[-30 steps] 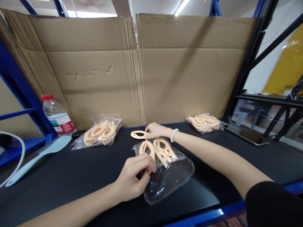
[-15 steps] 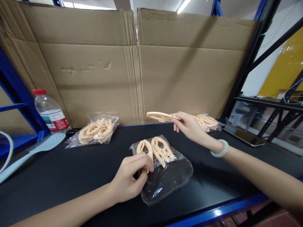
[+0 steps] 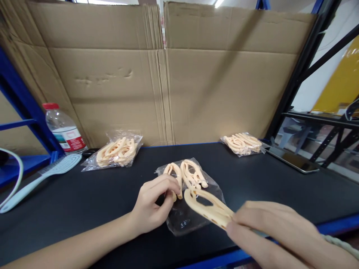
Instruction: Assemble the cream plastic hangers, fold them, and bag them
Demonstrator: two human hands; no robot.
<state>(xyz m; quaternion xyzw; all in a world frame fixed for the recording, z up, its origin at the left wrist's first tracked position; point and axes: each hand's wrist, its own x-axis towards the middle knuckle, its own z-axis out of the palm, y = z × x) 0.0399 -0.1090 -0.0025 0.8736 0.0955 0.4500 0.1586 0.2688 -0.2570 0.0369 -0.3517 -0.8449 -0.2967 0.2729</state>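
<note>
A clear plastic bag (image 3: 187,219) lies flat on the black table, with cream folding hangers (image 3: 193,172) in its far half. My left hand (image 3: 155,203) is closed in a pinch at the bag's left side, beside the left hanger inside. Exactly what its fingertips press on is partly hidden. My right hand (image 3: 273,228), near the table's front edge, grips another cream folded hanger (image 3: 206,205) by its near end. The rounded far end of this hanger points left and hovers over the bag, close to the hangers in it.
Filled bags of hangers stand at the back left (image 3: 119,151) and back right (image 3: 242,144). A phone-like tablet (image 3: 293,158) lies at right. On the left are a pale blue hairbrush (image 3: 58,166) and a red-capped bottle (image 3: 66,130). Cardboard (image 3: 112,82) walls the back.
My right hand has come down and towards me with the hanger, from the far right side to over the bag's near right. My left hand has barely moved.
</note>
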